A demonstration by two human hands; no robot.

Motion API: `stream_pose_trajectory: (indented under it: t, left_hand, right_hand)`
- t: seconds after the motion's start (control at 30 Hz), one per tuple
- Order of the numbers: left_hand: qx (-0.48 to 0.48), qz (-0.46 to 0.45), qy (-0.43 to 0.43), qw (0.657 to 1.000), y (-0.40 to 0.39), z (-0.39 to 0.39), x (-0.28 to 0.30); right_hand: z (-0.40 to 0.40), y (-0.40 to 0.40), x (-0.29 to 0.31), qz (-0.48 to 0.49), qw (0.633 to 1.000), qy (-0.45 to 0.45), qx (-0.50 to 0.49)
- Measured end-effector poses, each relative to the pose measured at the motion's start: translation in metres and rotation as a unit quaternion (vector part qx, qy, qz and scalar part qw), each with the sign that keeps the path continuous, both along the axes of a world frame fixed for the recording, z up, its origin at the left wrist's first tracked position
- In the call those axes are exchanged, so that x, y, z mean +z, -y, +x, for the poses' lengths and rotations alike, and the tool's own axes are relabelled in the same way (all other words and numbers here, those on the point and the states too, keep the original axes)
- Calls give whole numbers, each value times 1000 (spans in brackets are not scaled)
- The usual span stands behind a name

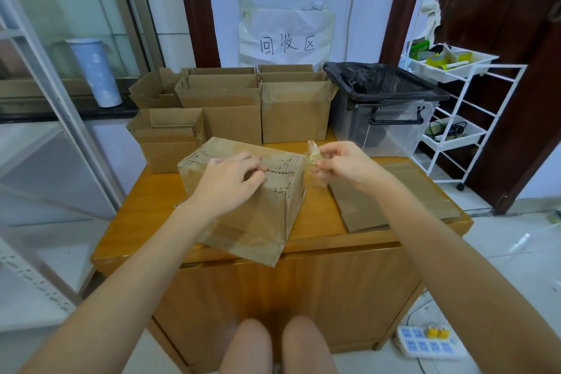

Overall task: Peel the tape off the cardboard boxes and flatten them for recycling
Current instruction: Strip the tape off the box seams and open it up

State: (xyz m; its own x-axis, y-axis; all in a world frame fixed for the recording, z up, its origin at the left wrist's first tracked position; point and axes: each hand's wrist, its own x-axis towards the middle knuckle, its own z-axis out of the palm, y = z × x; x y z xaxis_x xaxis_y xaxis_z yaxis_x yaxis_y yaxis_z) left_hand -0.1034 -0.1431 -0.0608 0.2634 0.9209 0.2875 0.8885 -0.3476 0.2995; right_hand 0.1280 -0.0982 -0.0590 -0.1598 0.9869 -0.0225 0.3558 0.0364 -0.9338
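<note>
Two bare hands work over one cardboard box (243, 200) that sits tilted near the front edge of the wooden cabinet (334, 243). On the box's top, the left hand (230, 179) presses down with its fingers curled at the seam — whether they pinch anything there cannot be told. Just off the box's upper right corner, the right hand (343, 165) pinches a crumpled wad of clear tape (314, 155), a strip running back to that corner. Flattened cardboard (394, 200) lies to the right — behind it, a black-lined clear bin (391, 106). More open boxes (230, 103) stand at the back.
</note>
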Motion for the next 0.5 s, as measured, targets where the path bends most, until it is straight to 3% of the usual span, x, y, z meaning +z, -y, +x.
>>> stream_pose_trajectory:
  t: [0.2, 0.37, 0.5]
  left_hand:
    - [4, 6, 2, 1000, -1, 1, -2]
    - [1, 7, 7, 1000, -1, 0, -2]
    - [-1, 12, 8, 1000, -2, 1, -4]
  right_hand:
    - [3, 6, -4, -12, 998, -53, 29]
    - [5, 6, 0, -87, 978, -187, 23]
    - [14, 10, 2, -158, 946, -268, 91]
